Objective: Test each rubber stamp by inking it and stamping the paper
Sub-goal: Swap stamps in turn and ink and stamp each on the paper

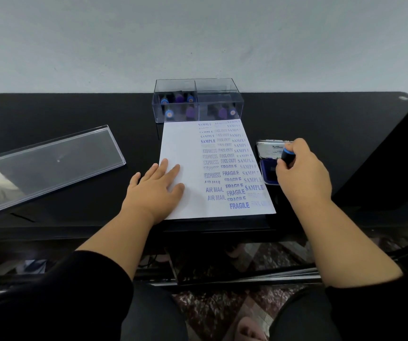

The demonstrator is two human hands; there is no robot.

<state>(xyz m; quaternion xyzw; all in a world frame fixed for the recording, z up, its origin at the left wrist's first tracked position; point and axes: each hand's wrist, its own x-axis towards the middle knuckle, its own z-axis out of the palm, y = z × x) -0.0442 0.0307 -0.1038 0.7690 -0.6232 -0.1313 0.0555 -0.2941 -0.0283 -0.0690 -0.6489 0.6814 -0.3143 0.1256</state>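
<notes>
Cataloguing by size, I logged the black table (75,114) first: glossy and hard, so I judged that anything loose on it could slide under a sideways push.

Item: clear lid (50,163), lying upturned at nine o'clock, well apart from both hands; small risk unless an elbow swept it.

Item: paper (183,143), centre of the table, its right half already crowded with blue prints reading SAMPLE, FAX OUT, EXPRESS, FRAGILE and AIR MAIL, several of them faint or broken. The bare space lay in the left half. My left hand (158,185) rested flat on the sheet's lower left with fingers straight, pinning it. I judged that hand to be sitting on the remaining clear area, so a fresh print might overlap an old one or land on my fingers.

Item: clear box (198,99), at twelve o'clock, touching the paper's far edge, with more stamps inside. A shove of the paper could nudge it.

Item: ink pad (269,168), at three o'clock just beside the paper, lid raised. Unheld, it could skid or tip under an off-centre press.

Item: stamp (287,156), blue-capped, clasped in my right hand (303,173) with fingers curled round it, over the pad. Whether its face touched the ink I could not tell. Uneven inking would give another patchy print.
</notes>
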